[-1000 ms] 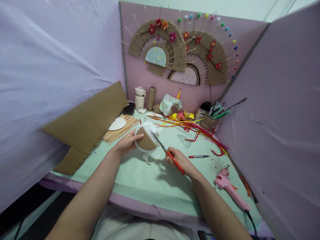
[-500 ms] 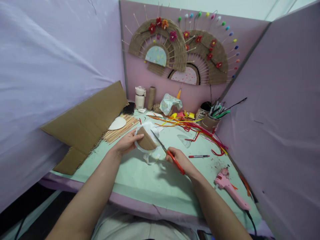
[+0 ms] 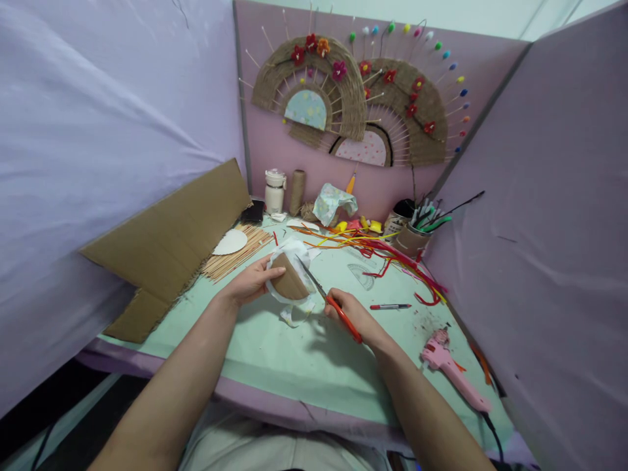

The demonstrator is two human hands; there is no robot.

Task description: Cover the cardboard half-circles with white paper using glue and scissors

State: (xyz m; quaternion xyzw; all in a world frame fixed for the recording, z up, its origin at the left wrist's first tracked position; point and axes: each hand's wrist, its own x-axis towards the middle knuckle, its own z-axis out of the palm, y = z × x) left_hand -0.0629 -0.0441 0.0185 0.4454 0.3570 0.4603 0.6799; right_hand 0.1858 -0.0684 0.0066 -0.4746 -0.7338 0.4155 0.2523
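My left hand [image 3: 255,278] pinches a half-round piece of brown cardboard [image 3: 291,280], its thumb pressed on the near face. White cloth [image 3: 295,250] backs the cardboard and sticks out around its edge. A strip of the cloth [image 3: 290,318] dangles below. My right hand [image 3: 347,313] is closed around the red handles of a pair of scissors [image 3: 342,318]. The blades point up and left, and their tips lie at the cloth beside the cardboard's straight edge. Whether the blades are parted is hard to make out.
A pink glue gun [image 3: 454,373] lies at the right, a red-and-grey pen [image 3: 391,307] beyond my right hand. Pipe cleaners [image 3: 373,245] spread across the back near a protractor [image 3: 362,277]. Thin sticks [image 3: 230,260] and a large cardboard sheet [image 3: 171,239] occupy the left.
The cardboard with its cloth has shifted slightly right and down in my left hand. The scissors stay almost in place at the cloth.
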